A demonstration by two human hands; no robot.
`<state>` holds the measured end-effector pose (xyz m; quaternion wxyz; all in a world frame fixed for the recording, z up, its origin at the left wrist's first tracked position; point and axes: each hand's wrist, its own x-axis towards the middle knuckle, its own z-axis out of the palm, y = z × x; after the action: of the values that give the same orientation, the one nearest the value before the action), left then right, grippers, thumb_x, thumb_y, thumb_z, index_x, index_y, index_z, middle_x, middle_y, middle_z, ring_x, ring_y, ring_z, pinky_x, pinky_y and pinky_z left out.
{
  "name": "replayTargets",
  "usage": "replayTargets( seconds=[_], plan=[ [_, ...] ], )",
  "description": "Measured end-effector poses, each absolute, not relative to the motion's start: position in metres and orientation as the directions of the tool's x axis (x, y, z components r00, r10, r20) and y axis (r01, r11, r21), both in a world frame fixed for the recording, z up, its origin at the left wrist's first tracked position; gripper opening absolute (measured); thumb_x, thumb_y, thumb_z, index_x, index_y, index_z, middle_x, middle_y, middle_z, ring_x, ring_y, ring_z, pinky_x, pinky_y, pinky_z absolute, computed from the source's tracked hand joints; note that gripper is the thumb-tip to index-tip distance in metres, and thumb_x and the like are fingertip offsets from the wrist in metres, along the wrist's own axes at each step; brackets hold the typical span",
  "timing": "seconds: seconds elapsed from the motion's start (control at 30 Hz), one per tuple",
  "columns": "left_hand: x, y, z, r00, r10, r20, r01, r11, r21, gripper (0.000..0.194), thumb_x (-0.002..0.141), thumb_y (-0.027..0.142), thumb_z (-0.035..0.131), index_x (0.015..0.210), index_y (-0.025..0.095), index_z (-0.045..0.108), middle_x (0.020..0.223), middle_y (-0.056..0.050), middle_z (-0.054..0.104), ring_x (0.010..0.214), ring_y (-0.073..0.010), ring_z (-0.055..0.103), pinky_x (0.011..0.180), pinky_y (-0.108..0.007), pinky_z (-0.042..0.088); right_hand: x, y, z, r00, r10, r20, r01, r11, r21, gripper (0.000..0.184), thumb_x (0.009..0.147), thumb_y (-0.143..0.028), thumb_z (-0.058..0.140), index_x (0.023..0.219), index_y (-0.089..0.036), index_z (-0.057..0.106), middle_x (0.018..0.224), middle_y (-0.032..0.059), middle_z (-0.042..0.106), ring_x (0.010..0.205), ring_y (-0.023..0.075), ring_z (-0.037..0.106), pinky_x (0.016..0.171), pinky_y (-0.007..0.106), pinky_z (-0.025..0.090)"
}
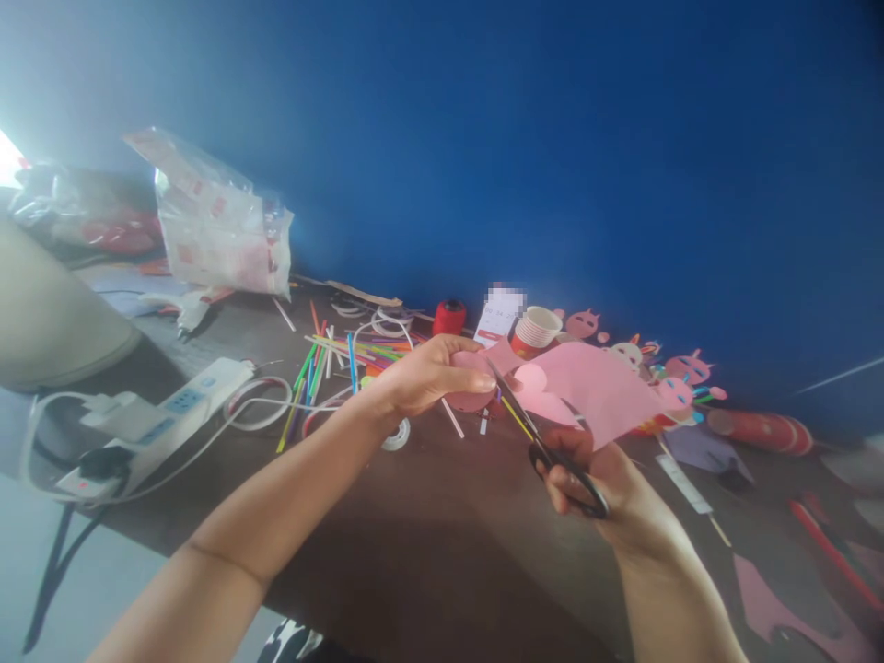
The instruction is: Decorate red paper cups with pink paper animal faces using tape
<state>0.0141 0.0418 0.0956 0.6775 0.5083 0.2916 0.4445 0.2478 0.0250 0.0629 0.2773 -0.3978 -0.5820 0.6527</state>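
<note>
A pink sheet of paper (594, 378) is held up above the dark table, with a curved cut running into it. My left hand (442, 373) pinches its left part between thumb and fingers. My right hand (587, 479) is closed around the black handles of a pair of scissors (531, 433). The blades point up and left, and their tips reach the paper beside my left thumb. Behind the scissors, a rounded flap of the paper shows lighter pink. How far apart the blades are is hard to make out.
Behind my hands lie colourful sticks (318, 359), a red spool (450, 318), a phone (498, 313) and stacked paper cups (537, 327). Pink animal cutouts (687, 368) stand at right. A power strip (166, 419) with cables, a glue gun (190, 308) and a plastic bag (221, 221) are at left.
</note>
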Motion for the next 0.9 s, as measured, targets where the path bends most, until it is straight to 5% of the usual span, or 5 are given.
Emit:
replayTargets(
  seconds=[0.2, 0.53, 0.9],
  plan=[
    [0.0117, 0.0404, 0.0977, 0.459, 0.887, 0.049, -0.293, 0.099, 0.951, 0.019, 0.066, 0.02, 0.068, 0.082, 0.01, 0.067, 0.073, -0.008, 0.071, 0.068, -0.0166, 0.067, 0.065, -0.026, 0.052, 0.2472, 0.0253, 0.0679, -0.542, 0.808, -0.233, 0.119, -0.2, -0.973, 0.044, 0.055, -0.05, 0.079, 0.066, -0.015, 0.055, 0.047, -0.0041, 0.052, 0.036, 0.0053, 0.043, 0.036, 0.018, 0.028],
    [0.0082, 0.0397, 0.1004, 0.508, 0.861, 0.013, -0.156, 0.077, 0.985, 0.026, 0.065, 0.024, 0.071, 0.086, 0.009, 0.067, 0.081, -0.012, 0.071, 0.069, -0.0167, 0.065, 0.068, -0.029, 0.052, 0.2537, 0.024, 0.0615, -0.519, 0.841, -0.155, 0.139, -0.096, -0.986, 0.037, 0.059, -0.048, 0.077, 0.067, -0.017, 0.057, 0.053, -0.0017, 0.053, 0.046, 0.0109, 0.053, 0.041, 0.022, 0.043],
    [0.008, 0.0398, 0.1022, 0.544, 0.839, 0.033, -0.179, 0.077, 0.981, 0.02, 0.07, 0.023, 0.068, 0.083, 0.008, 0.067, 0.079, -0.011, 0.07, 0.07, -0.016, 0.066, 0.067, -0.027, 0.052, 0.2505, 0.0255, 0.0618, -0.5, 0.85, -0.165, 0.091, -0.138, -0.986, 0.035, 0.06, -0.045, 0.077, 0.068, -0.017, 0.057, 0.055, -0.0017, 0.053, 0.045, 0.0102, 0.05, 0.039, 0.022, 0.042]
  ],
)
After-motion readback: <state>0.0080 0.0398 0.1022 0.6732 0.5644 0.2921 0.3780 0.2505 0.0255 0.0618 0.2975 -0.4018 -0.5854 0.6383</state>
